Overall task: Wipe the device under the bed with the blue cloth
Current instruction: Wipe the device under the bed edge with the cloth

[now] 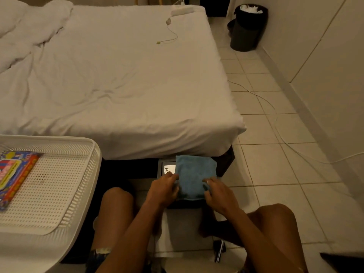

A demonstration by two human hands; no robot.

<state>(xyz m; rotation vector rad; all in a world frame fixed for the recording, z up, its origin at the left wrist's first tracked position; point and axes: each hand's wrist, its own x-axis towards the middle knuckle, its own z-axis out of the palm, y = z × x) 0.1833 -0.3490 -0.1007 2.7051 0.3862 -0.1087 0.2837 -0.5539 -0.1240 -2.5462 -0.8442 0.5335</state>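
I am crouched low with both knees up, forearms reaching forward between them. My left hand [164, 189] rests curled at the left edge of the blue cloth [195, 177], fingers drawn together and touching its hem; whether they pinch it I cannot tell. My right hand [217, 191] lies palm down on the cloth's near right corner, fingers slightly spread and pressing on the fabric. The cloth is soft, nappy terry, folded into a rough square, and it covers most of the device [166, 168], a dark flat box with a pale label showing at its left, sitting at the foot of the bed [118, 85] and poking out from under it. At near left is a white perforated plastic basket [59, 194] holding a colourful packet [13, 176]. The floor [275, 174] is pale square tile; a thin white cable [275, 119] trails over it. The bed's sheet is white and wrinkled. At far right a black bin [248, 28] stands by the wall.
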